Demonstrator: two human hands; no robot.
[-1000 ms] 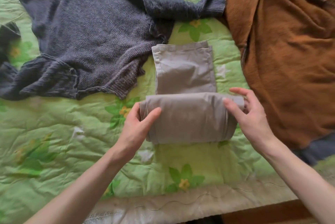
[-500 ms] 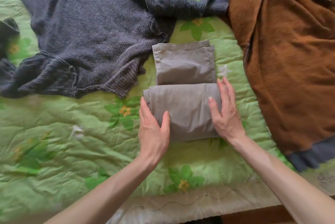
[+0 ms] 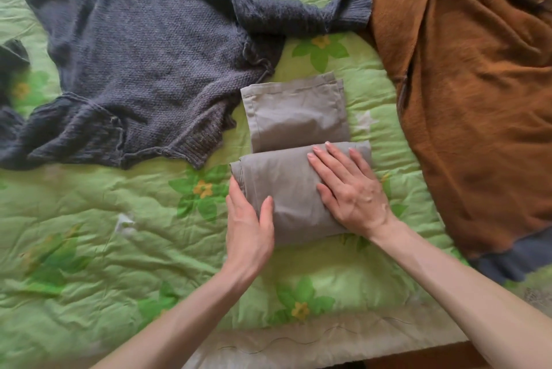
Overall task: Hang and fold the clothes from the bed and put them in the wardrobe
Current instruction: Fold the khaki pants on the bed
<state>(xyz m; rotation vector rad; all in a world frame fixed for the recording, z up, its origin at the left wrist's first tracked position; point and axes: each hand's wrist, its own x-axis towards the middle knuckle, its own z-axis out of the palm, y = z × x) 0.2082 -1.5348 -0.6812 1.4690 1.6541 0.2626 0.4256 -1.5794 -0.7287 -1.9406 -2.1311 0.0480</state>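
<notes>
Grey cotton trousers (image 3: pixel 295 117) lie on the bed's green floral quilt (image 3: pixel 89 249), partly rolled from the near end into a thick bundle (image 3: pixel 286 189); a flat, unrolled section extends away from me beyond it. My right hand (image 3: pixel 351 192) rests palm-down and flat on top of the bundle, fingers spread, pressing rather than gripping. My left hand (image 3: pixel 249 226) cups the bundle's left end, thumb on top and fingers along the side, loosely closed around the fabric edge.

Procedure for the step in hand, as I judge it:

1. Keep the right palm flat to hold the layers compressed, so no air stays in the roll.
2. Use the left hand to square the left end; that edge looks slightly wider than the flat section and should be tucked in line.
3. Advance the bundle over the remaining flat section in one even motion, both ends moving together.
4. Check that the far hem meets the bundle without a skewed corner.

Caution: soft cloth will likely spring open if pressure is removed too soon.

A dark grey knitted sweater (image 3: pixel 134 49) lies just beside the trousers on the left, its hem near the flat section. A brown garment (image 3: pixel 478 99) lies to the right, apart. Both remain unfolded. The wardrobe is not in view.
</notes>
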